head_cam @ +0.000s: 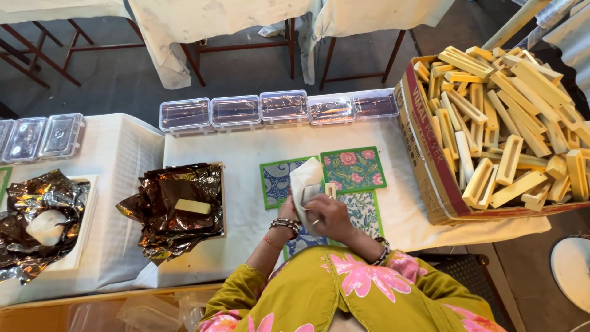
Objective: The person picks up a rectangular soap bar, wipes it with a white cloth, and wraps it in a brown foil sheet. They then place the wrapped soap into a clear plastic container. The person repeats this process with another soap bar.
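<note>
Closest in, both hands met over the white-covered desk (246, 144). The left hand (294, 206), with beaded bracelets at the wrist, was closed around a white cloth (305, 180) that stood up out of its grip. The right hand (329, 215) curled against the cloth's lower edge, fingers bent; a small pale bar (331, 189) showed just above it, though whether the fingers held it I could not tell.

Under and around the hands lay four square printed sheets: a blue one with a green border (276, 178), a green one with pink flowers (353, 167), a white one with a leaf pattern (365, 212), and a blue one (301, 243) mostly hidden by the wrists.

Left of these sat crumpled brown foil (178, 233) with a pale yellow bar (192, 206) on it. Further left, more foil (27, 203) held a white lump (45, 226).

At the right edge stood a red-and-tan carton (430, 166) with red lettering on its side, heaped with pale yellow bars (510, 160).

Along the desk's far edge ran a row of clear lidded boxes (284, 104), with two more (43, 136) off to the left.
</note>
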